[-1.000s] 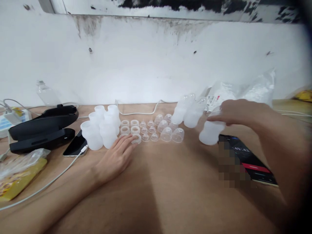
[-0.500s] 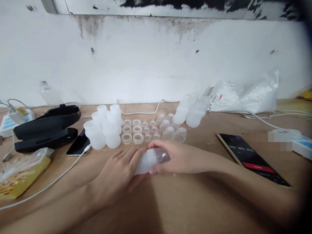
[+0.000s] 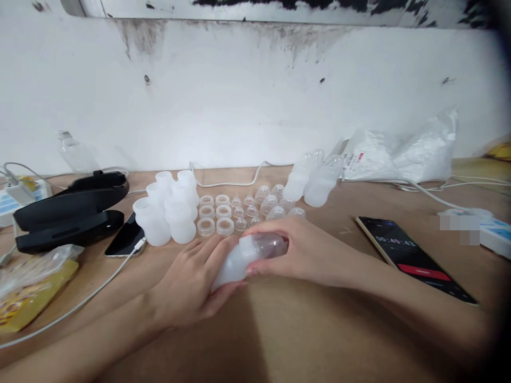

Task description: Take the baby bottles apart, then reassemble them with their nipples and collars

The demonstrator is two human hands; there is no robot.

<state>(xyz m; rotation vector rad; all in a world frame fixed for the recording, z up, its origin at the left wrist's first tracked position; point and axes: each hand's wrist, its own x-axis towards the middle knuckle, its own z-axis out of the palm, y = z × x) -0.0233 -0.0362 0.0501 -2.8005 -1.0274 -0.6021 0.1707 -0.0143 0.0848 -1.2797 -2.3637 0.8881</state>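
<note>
Head view: the left hand (image 3: 197,274) wraps the frosted body of a bottle (image 3: 231,264) held aslant over the desk (image 3: 315,335), the right hand (image 3: 297,249) its clear domed cap (image 3: 268,243). Smooth plastic could slip if either grip loosens; a stray knuckle might scatter the translucent rings (image 3: 206,232) and domes (image 3: 269,206) beyond.

The left hand (image 3: 195,276) wraps the frosted body of a tilted bottle (image 3: 232,263) while the right hand (image 3: 303,247) grips its clear domed cap (image 3: 268,243), above the wooden surface (image 3: 319,335). Beyond them, left to right, stand open white bottles (image 3: 154,223), rings (image 3: 206,227), small clear teats (image 3: 240,224), clear domes (image 3: 268,205) and capped bottles (image 3: 318,190). A phone with a running timer (image 3: 411,255) lies at right; a black case (image 3: 72,210), a second phone (image 3: 122,242) and a yellow packet (image 3: 43,298) lie at left.
</note>
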